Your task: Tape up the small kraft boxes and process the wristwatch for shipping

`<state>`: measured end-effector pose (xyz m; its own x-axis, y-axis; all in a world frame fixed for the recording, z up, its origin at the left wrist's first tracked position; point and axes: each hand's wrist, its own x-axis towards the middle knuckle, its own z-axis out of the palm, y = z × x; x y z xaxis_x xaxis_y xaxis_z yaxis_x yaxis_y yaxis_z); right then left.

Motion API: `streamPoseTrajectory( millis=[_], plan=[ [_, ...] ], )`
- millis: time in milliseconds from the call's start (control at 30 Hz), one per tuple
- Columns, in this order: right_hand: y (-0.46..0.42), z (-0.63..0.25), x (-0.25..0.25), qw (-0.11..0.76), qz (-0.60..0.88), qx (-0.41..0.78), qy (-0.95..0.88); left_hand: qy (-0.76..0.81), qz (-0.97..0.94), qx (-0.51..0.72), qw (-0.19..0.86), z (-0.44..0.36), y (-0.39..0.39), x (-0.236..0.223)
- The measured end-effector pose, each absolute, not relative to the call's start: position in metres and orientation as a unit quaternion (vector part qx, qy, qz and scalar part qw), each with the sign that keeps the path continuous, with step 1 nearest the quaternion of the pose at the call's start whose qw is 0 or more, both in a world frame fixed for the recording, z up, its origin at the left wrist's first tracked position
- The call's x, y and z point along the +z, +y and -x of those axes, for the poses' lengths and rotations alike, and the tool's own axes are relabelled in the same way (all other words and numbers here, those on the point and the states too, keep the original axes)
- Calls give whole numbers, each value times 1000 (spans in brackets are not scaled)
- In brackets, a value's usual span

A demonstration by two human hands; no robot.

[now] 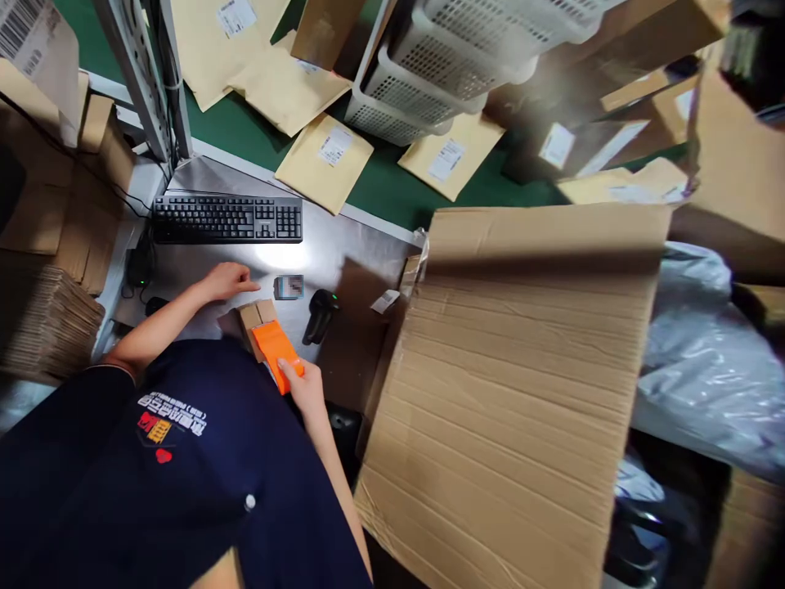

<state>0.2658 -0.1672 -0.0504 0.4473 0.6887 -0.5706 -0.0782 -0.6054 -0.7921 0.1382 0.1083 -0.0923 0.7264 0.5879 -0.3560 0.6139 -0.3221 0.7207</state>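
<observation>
My right hand [302, 383] grips the lower end of an orange oblong item [274, 348], thumb on its top face; I cannot make out its exact kind. The orange item lies over a small brown cardboard box [257, 313], close against the front of my dark shirt. My left hand [228, 281] hovers at or rests on the metal bench to the left of that box, with one finger stretched toward the right and nothing visible in it. Beyond the box lies a small stack of cards or labels [289, 287]. A black barcode scanner [320, 316] is to the right.
A black keyboard [227, 219] lies along the bench's back. Behind it, padded envelopes [325, 162] and white plastic baskets [423, 98] occupy a green surface. A large cardboard sheet or box flap [509, 393] blocks the right side. Flattened cartons [49, 323] are stacked at left.
</observation>
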Motion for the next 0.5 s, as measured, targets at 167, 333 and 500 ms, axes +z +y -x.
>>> streamPoseTrajectory(
  millis=[167,333,500],
  plan=[
    [-166,-266,-48,402,748,493,-189,382,-768,5,514,-136,108,-115],
    [-162,-264,-48,370,763,496,-185,378,-682,-27,625,-141,84,-158],
    [-162,-263,-49,358,774,491,-179,396,-693,-22,602,-136,62,-173]
  ],
)
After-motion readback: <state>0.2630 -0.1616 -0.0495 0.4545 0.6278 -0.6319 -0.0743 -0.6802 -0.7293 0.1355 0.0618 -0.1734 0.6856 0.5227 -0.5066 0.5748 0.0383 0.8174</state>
